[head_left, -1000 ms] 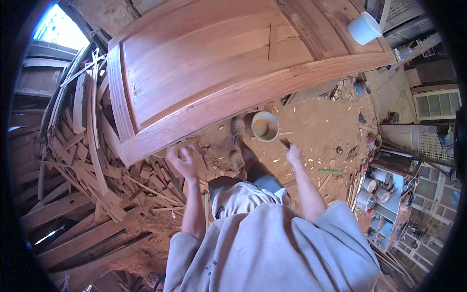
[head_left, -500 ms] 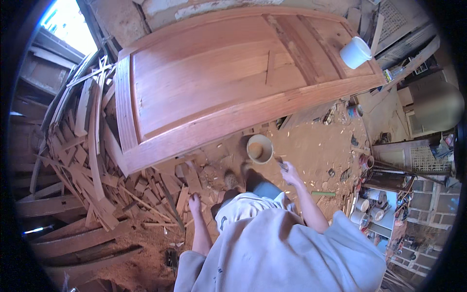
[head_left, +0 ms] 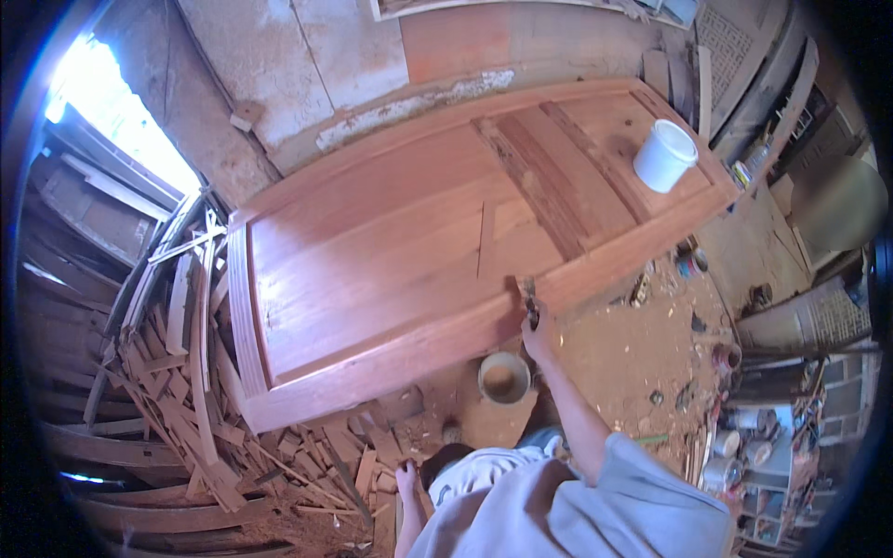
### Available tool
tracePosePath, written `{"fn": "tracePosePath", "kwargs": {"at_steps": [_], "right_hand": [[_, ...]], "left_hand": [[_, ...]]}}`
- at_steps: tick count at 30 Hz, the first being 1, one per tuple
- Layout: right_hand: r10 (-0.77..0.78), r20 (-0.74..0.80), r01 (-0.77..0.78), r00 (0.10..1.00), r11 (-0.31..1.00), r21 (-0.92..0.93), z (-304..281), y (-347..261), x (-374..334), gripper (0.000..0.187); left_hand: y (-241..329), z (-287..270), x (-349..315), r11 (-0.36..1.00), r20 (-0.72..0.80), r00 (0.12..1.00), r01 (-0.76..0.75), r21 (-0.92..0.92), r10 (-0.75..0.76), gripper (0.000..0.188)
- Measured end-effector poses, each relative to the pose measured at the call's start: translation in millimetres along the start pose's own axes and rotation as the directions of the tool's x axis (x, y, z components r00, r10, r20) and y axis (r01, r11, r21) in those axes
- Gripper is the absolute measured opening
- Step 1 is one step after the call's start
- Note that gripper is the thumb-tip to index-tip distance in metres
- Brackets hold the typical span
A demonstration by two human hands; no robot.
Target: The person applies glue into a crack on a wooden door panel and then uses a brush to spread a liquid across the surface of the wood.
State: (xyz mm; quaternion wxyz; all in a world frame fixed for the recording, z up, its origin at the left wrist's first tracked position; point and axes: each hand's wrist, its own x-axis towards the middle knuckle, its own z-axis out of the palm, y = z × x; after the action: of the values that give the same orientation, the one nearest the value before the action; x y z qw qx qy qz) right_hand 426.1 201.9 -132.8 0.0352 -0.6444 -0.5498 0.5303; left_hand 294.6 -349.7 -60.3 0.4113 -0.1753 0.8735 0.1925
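Observation:
My right hand (head_left: 537,335) is closed round a paintbrush (head_left: 528,299), whose tip is at the near edge of a large reddish-brown wooden door (head_left: 391,232). The door lies raised in front of me, with recessed panels and crosspieces. My left hand (head_left: 406,476) hangs low beside my body with its fingers curled; whether it holds anything is hidden. Between the door and my legs stands an open bucket (head_left: 505,378) with brownish contents. A thin dark strip (head_left: 482,240) lies on the door's big panel.
A white bucket (head_left: 665,156) stands on the door's right end. Scrap wood (head_left: 186,391) is heaped at the left. Cans and tubs crowd a shelf unit (head_left: 767,446) at the lower right. A wall (head_left: 344,56) rises behind the door.
My right hand has raised the paintbrush from beside the open bucket up to the door's near edge. The view has shifted, showing more of the wall. My left hand stays low and curled.

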Motion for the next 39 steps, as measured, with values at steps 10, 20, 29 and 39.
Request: {"fn": "tracePosePath", "kwargs": {"at_steps": [10, 20, 29, 39], "right_hand": [[-0.203, 0.184, 0.269, 0.962, 0.827, -0.494, 36.1, 27.4, -121.1, 0.067], [-0.132, 0.464, 0.332, 0.876, 0.863, -0.382, 69.8, 11.3, -179.1, 0.073], [-0.062, 0.617, 0.381, 0.785, 0.833, -0.401, 41.9, -6.3, -147.6, 0.048], [-0.115, -0.067, 0.077, 0.991, 0.906, -0.417, -28.1, -1.6, 28.3, 0.043]], "left_hand": [[76.9, 40.8, -19.3, 0.924, 0.12, 0.993, -0.024, 0.382, -0.024, 0.042], [186.2, 76.8, -53.0, 0.92, 0.638, 0.767, -0.293, 0.259, 0.065, 0.048], [134.8, 50.4, 4.1, 0.999, 0.364, 0.931, -0.006, 0.042, -0.01, 0.042], [203.3, 62.1, 21.0, 0.888, -0.343, 0.915, 0.037, -0.458, -0.215, 0.078]]}}
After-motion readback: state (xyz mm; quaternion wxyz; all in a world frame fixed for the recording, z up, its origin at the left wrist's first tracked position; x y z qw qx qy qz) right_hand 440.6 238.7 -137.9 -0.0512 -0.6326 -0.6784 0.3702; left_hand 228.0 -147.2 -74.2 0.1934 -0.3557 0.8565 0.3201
